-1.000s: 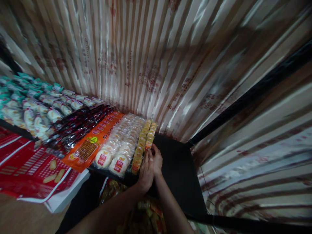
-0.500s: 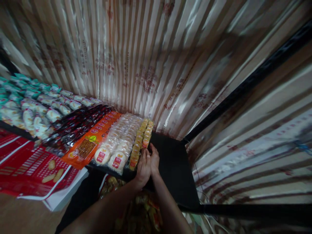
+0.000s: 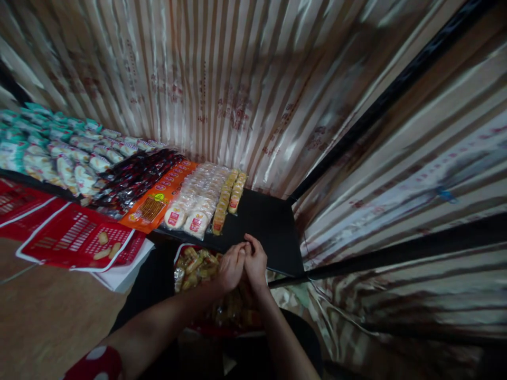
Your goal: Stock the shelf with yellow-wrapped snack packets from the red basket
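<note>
view: head cam, looking down past shelf front.
L hand (image 3: 231,265): curling in, fingertips meeting R hand's; hanging just in front of the shelf edge. Pinching anything or not – can't tell, too dark & small.
R hand (image 3: 256,262): curling likewise, pressing vs. L fingertips, thumb side up. Grip contents – can't tell.
loose packs (image 3: 193,264): yellowish, lying heaped in a box, right under & just left of the hands, below shelf level; L hand & forearm are covering part of the heap.
box (image 3: 222,331): red rim showing beneath the forearms.
shelf (image 3: 269,232): black; its bare right part is lying just beyond the hands.
yellow row (image 3: 228,196): small packs running front-to-back on the shelf, nearest row to the hands but apart from them.
white rounds (image 3: 194,206): two rows w/ red labels, touching yellow row's left side.
orange packs (image 3: 158,198): lying left of white rounds.
dark packs (image 3: 134,177): glossy, left again.
green-white packs (image 3: 59,153): filling the far left.
red carton (image 3: 75,237): lying flat, front left, below the shelf.
backdrop (image 3: 237,79): shiny striped sheet hanging behind & to the right.
sleeve (image 3: 97,364): red w/ white dots, on L arm.
</note>
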The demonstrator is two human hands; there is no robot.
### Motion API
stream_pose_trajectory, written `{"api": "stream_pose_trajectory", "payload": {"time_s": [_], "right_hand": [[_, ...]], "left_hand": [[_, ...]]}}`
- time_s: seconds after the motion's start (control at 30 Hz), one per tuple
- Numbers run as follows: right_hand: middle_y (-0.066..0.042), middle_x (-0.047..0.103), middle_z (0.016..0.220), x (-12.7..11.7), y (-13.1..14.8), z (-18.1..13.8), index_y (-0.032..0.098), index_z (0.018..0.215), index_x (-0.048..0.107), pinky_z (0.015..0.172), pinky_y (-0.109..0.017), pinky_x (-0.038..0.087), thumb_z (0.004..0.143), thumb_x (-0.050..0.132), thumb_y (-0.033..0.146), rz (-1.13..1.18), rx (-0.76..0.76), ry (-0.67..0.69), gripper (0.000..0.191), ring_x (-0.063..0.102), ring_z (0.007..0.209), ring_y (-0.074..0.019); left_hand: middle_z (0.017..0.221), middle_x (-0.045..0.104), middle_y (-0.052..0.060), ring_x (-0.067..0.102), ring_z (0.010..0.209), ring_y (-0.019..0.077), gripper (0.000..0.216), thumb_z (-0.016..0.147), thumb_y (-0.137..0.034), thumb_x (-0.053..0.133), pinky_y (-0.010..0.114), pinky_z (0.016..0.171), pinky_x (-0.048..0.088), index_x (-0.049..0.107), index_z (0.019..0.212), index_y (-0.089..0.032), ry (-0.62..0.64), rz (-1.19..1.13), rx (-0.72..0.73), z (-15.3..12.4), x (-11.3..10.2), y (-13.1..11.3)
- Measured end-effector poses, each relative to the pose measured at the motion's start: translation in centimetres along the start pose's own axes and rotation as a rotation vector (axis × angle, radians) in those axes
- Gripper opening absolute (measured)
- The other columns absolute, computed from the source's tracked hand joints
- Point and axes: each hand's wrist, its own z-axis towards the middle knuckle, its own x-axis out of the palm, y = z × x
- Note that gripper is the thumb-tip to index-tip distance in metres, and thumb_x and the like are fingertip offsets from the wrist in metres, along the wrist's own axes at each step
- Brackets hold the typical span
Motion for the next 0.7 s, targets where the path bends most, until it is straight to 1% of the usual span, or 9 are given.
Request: {"api": "stream_pose_trajectory", "payload": {"time_s": [0.07, 0.17, 0.27, 0.33, 0.4, 0.47, 0.57, 0.63, 0.7], "right_hand": [[-0.010, 0.068, 0.100, -1.0, -0.8, -2.2, 0.016, 0.097, 0.065, 0.088, -0.033, 0.047, 0.081, 0.038, 0.029, -0.038, -0.017, 0.036, 0.034, 0.061, 0.094, -0.0190], [-0.008, 0.070, 0.094, -1.9, -2.5, -4.7, 0.019, 0.090, 0.067, 0.086, -0.032, 0.048, 0.082, 0.036, 0.026, -0.156, -0.028, 0.225, 0.033, 0.063, 0.089, -0.0188], [-0.009, 0.070, 0.100, -1.9, -4.4, -6.3, 0.018, 0.097, 0.067, 0.091, -0.034, 0.046, 0.082, 0.038, 0.023, -0.283, 0.001, 0.414, 0.033, 0.064, 0.095, -0.0204], [-0.012, 0.069, 0.107, -1.5, -5.5, -6.8, 0.014, 0.104, 0.066, 0.095, -0.035, 0.043, 0.081, 0.039, 0.020, -0.330, 0.049, 0.472, 0.036, 0.062, 0.102, -0.0217], [-0.013, 0.067, 0.112, -0.9, -6.1, -7.1, 0.012, 0.110, 0.064, 0.097, -0.033, 0.042, 0.079, 0.039, 0.017, -0.334, 0.082, 0.510, 0.040, 0.061, 0.105, -0.0209], [-0.011, 0.067, 0.113, 0.0, -6.1, -7.3, 0.015, 0.113, 0.063, 0.096, -0.031, 0.042, 0.079, 0.040, 0.018, -0.288, 0.081, 0.543, 0.041, 0.061, 0.105, -0.0192], [-0.010, 0.069, 0.107, 1.7, -5.6, -7.4, 0.018, 0.108, 0.065, 0.090, -0.032, 0.046, 0.083, 0.038, 0.025, -0.168, 0.063, 0.584, 0.038, 0.064, 0.097, -0.0198], [-0.010, 0.071, 0.101, 3.2, -5.1, -7.3, 0.020, 0.103, 0.068, 0.086, -0.035, 0.048, 0.083, 0.038, 0.027, -0.102, 0.054, 0.558, 0.037, 0.065, 0.092, -0.0216], [-0.008, 0.072, 0.095, 4.7, -4.8, -7.4, 0.022, 0.100, 0.069, 0.084, -0.037, 0.049, 0.080, 0.041, 0.025, -0.054, 0.045, 0.478, 0.035, 0.066, 0.088, -0.0227]], "left_hand": [[0.115, 0.063, 0.009, 0.057, 0.108, 0.0168, 0.041, 0.091, -0.025, 0.025, 0.034, 0.101, 0.042, 0.057, 0.115, -0.016, 0.078, 0.059, 0.050, -1.9, 0.0, 1.2], [0.117, 0.062, 0.010, 0.056, 0.109, 0.0171, 0.039, 0.089, -0.020, 0.028, 0.032, 0.100, 0.041, 0.057, 0.115, -0.015, 0.235, 0.224, 0.042, -4.1, 0.2, 2.9], [0.110, 0.065, 0.010, 0.058, 0.103, 0.0189, 0.033, 0.081, -0.015, 0.041, 0.029, 0.097, 0.042, 0.063, 0.105, -0.014, 0.379, 0.394, -0.022, -5.7, 0.5, 3.7], [0.102, 0.068, 0.008, 0.058, 0.099, 0.0193, 0.030, 0.076, -0.013, 0.047, 0.028, 0.095, 0.042, 0.066, 0.099, -0.016, 0.419, 0.443, -0.039, -6.5, 0.7, 3.7], [0.100, 0.067, 0.008, 0.058, 0.096, 0.0195, 0.029, 0.077, -0.014, 0.047, 0.028, 0.092, 0.043, 0.066, 0.100, -0.017, 0.396, 0.481, -0.057, -7.0, 0.8, 3.5], [0.104, 0.065, 0.010, 0.056, 0.098, 0.0214, 0.030, 0.081, -0.016, 0.043, 0.032, 0.091, 0.043, 0.065, 0.102, -0.015, 0.342, 0.536, -0.093, -7.3, 0.6, 3.6], [0.117, 0.058, 0.015, 0.051, 0.109, 0.0261, 0.033, 0.084, -0.014, 0.040, 0.039, 0.095, 0.039, 0.062, 0.107, -0.012, 0.245, 0.678, -0.119, -7.0, -0.3, 4.5], [0.124, 0.054, 0.016, 0.048, 0.115, 0.0286, 0.035, 0.083, -0.011, 0.040, 0.041, 0.098, 0.037, 0.061, 0.111, -0.011, 0.200, 0.794, -0.130, -6.5, -1.3, 5.5], [0.124, 0.055, 0.017, 0.048, 0.115, 0.0303, 0.037, 0.084, -0.011, 0.038, 0.043, 0.097, 0.037, 0.059, 0.115, -0.011, 0.161, 0.858, -0.145, -6.0, -2.4, 6.6]]}}
